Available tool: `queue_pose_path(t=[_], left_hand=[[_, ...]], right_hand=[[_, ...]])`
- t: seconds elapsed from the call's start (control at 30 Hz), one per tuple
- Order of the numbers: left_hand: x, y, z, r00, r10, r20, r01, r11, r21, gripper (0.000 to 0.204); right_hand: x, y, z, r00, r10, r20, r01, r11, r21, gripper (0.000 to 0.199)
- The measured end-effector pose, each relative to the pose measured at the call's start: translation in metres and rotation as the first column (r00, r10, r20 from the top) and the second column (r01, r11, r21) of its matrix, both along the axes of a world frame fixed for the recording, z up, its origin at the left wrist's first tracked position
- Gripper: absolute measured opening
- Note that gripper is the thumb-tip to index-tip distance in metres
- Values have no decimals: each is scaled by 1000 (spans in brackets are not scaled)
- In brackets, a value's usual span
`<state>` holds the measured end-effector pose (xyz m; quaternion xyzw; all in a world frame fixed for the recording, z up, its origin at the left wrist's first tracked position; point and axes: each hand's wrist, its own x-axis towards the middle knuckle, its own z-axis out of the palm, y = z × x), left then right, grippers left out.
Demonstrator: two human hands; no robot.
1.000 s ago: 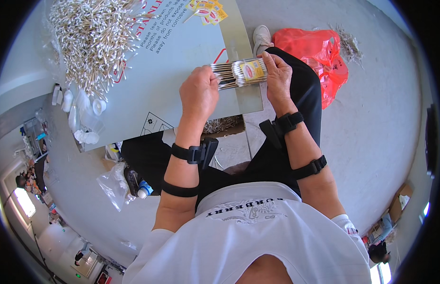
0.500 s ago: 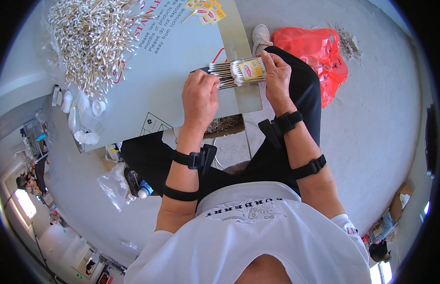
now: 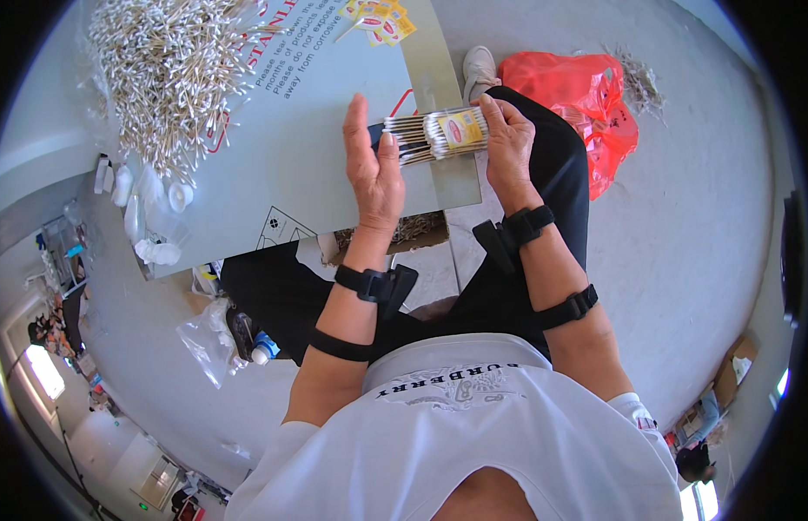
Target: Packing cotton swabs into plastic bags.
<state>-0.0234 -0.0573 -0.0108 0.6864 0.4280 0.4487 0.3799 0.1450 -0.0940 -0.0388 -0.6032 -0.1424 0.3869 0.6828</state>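
Observation:
My right hand (image 3: 510,146) pinches the right end of a flat pack of cotton swabs (image 3: 461,130), a layer of white-tipped sticks with a yellow and white label on it. Leftward from the pack runs a row of cotton swabs (image 3: 408,139), their white tips toward my left hand (image 3: 374,178). That hand is open, its fingers stretched out away from me and its thumb at the tips of the row. A dark flat piece (image 3: 376,132) shows between the thumb and fingers; most of it is hidden under the swabs.
A large heap of loose cotton swabs (image 3: 169,78) covers the far left of the grey table (image 3: 282,165). Yellow labels (image 3: 385,24) lie at its far edge. White bottles and rolls (image 3: 152,204) sit at the left. A red plastic bag (image 3: 578,100) rests on the floor, right.
My left hand has opened from a closed pinch, its fingers straightening away from me, and its forearm has shifted slightly right. My right hand and the pack have stayed in place.

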Motion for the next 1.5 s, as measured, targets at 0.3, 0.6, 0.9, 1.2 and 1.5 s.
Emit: queue_pose_path(t=[0.3, 0.6, 0.9, 1.2, 1.5], left_hand=[[37, -14, -2, 929, 69, 363, 3, 981, -194, 50], [71, -26, 3, 887, 106, 449, 5, 971, -238, 49], [60, -25, 0, 842, 121, 526, 24, 965, -260, 58], [68, -30, -2, 854, 78, 514, 76, 960, -271, 62], [59, -29, 1, 770, 85, 632, 140, 945, -296, 65]], right_hand=[[-3, 2, 2, 999, -42, 4, 42, 999, -17, 26], [-7, 2, 4, 996, -70, 48, 70, 998, 5, 28], [1, -8, 10, 924, -53, -379, 74, 996, 40, 30], [-11, -13, 9, 966, -4, -258, -7, 999, -41, 31], [8, -20, 15, 963, 101, -248, -80, 992, 93, 54]])
